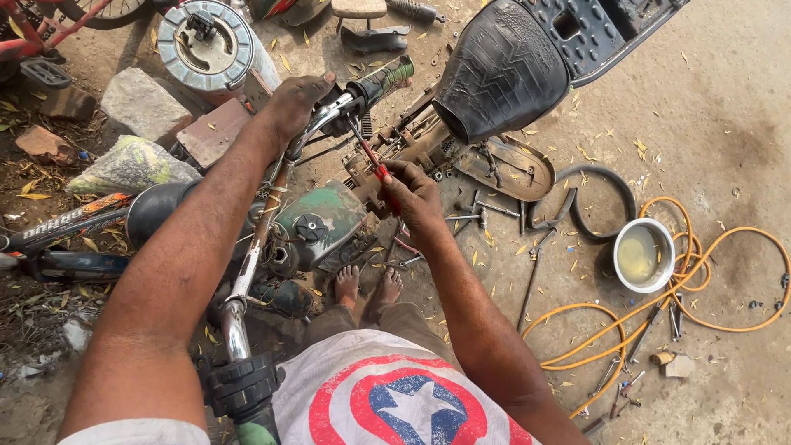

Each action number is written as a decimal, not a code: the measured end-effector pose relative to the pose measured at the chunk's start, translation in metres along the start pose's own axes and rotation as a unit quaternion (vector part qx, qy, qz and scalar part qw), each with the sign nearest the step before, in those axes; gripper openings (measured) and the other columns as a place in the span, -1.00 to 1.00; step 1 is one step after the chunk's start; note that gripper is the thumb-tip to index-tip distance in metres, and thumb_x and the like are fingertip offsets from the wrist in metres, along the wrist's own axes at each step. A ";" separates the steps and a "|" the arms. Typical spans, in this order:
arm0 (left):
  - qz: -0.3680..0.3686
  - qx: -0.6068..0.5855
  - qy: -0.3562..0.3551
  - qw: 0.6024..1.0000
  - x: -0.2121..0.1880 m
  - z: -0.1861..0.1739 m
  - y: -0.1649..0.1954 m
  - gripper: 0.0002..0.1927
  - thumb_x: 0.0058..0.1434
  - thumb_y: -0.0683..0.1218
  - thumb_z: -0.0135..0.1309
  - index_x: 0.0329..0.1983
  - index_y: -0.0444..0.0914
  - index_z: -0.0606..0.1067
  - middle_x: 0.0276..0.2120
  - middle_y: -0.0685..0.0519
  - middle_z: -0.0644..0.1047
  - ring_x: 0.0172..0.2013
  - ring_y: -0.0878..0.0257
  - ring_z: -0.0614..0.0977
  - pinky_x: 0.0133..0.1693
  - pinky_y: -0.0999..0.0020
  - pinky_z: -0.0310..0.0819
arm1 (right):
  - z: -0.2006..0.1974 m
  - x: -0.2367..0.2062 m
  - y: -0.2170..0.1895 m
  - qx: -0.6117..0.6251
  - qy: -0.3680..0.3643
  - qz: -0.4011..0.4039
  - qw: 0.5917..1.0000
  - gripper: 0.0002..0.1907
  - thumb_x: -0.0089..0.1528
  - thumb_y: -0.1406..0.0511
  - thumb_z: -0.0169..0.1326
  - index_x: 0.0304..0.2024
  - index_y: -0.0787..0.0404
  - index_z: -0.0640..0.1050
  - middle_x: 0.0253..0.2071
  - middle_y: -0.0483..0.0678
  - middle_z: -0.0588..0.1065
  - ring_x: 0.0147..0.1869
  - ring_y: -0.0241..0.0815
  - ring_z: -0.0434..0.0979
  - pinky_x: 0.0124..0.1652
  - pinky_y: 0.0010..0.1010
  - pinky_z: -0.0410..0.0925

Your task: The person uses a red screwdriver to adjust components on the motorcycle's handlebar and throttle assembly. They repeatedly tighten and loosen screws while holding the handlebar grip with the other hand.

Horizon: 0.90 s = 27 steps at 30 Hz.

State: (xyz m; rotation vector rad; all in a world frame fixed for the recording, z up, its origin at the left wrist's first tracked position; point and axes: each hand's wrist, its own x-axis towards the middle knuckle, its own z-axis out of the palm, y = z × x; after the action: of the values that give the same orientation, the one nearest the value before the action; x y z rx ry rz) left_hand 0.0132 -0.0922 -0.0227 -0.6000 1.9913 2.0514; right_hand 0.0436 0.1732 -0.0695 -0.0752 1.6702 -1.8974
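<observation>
My left hand grips the chrome handlebar of an old moped, close to the brake lever and the green-black grip. A red-handled screwdriver is held in my right hand, its shaft pointing up at the lever mount beside the grip. Below the hands lie the moped's green fuel tank with its black cap and the black seat. My bare feet stand on the ground under the frame.
A white bowl of yellowish liquid sits at the right inside loops of orange hose. Loose tools, a black rubber ring, stones, a round metal drum and a bicycle frame surround the moped.
</observation>
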 end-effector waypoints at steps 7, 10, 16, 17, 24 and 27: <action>-0.036 -0.031 -0.013 0.999 -0.001 -0.004 0.003 -0.49 0.31 0.26 0.14 -0.13 -0.30 0.56 -0.42 0.06 0.56 -0.46 0.35 0.50 -0.36 0.40 0.42 | 0.000 -0.002 0.004 -0.018 -0.023 0.005 1.000 -0.68 0.29 0.35 0.09 0.09 0.28 0.49 -0.25 -0.07 0.58 -0.26 -0.33 0.58 -0.28 -0.52 0.44; -0.028 -0.039 -0.039 0.998 0.002 -0.005 0.003 -0.59 0.25 0.09 0.23 -0.03 -0.32 0.56 -0.38 0.06 0.61 -0.43 0.39 0.58 -0.34 0.48 0.50 | 0.003 -0.003 0.008 0.032 -0.020 -0.007 0.999 -0.68 0.22 0.43 0.06 0.04 0.28 0.45 -0.20 -0.11 0.54 -0.16 -0.29 0.62 -0.19 -0.44 0.54; -0.063 -0.020 -0.032 0.997 0.004 -0.005 0.001 -0.65 0.27 -0.02 0.22 0.04 -0.30 0.56 -0.39 0.06 0.60 -0.51 0.40 0.54 -0.49 0.48 0.42 | 0.022 0.017 -0.008 -0.046 0.088 -0.033 0.995 -0.62 0.28 0.29 0.25 0.10 0.32 0.53 -0.32 -0.13 0.43 -0.34 -0.37 0.39 -0.37 -0.54 0.32; -0.065 -0.017 -0.028 0.997 0.005 -0.005 0.001 -0.66 0.29 -0.01 0.21 0.03 -0.30 0.57 -0.40 0.05 0.59 -0.52 0.39 0.52 -0.50 0.46 0.39 | 0.027 0.024 -0.014 -0.057 0.097 -0.066 0.992 -0.61 0.29 0.27 0.28 0.10 0.34 0.55 -0.28 -0.13 0.46 -0.29 -0.41 0.43 -0.31 -0.57 0.37; -0.048 -0.041 -0.021 0.998 0.007 -0.004 0.000 -0.65 0.29 -0.02 0.22 0.01 -0.34 0.56 -0.38 0.03 0.63 -0.49 0.40 0.60 -0.48 0.48 0.48 | 0.054 0.052 -0.049 0.012 0.132 -0.007 0.991 -0.42 0.17 0.11 0.32 0.12 0.27 0.52 -0.37 -0.15 0.46 -0.48 -0.43 0.40 -0.50 -0.54 0.39; -0.045 -0.036 -0.017 0.998 0.007 -0.005 -0.001 -0.66 0.30 -0.02 0.21 0.02 -0.33 0.55 -0.37 0.02 0.63 -0.48 0.40 0.61 -0.47 0.50 0.52 | 0.061 0.058 -0.054 0.051 0.119 -0.004 0.992 -0.41 0.15 0.03 0.27 0.05 0.28 0.52 -0.36 -0.14 0.54 -0.55 -0.41 0.34 -0.56 -0.53 0.31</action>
State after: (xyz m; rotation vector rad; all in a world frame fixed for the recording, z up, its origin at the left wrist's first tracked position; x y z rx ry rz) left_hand 0.0085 -0.0979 -0.0265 -0.6531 1.8434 2.0724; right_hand 0.0003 0.0930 -0.0271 0.1928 1.7237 -2.0611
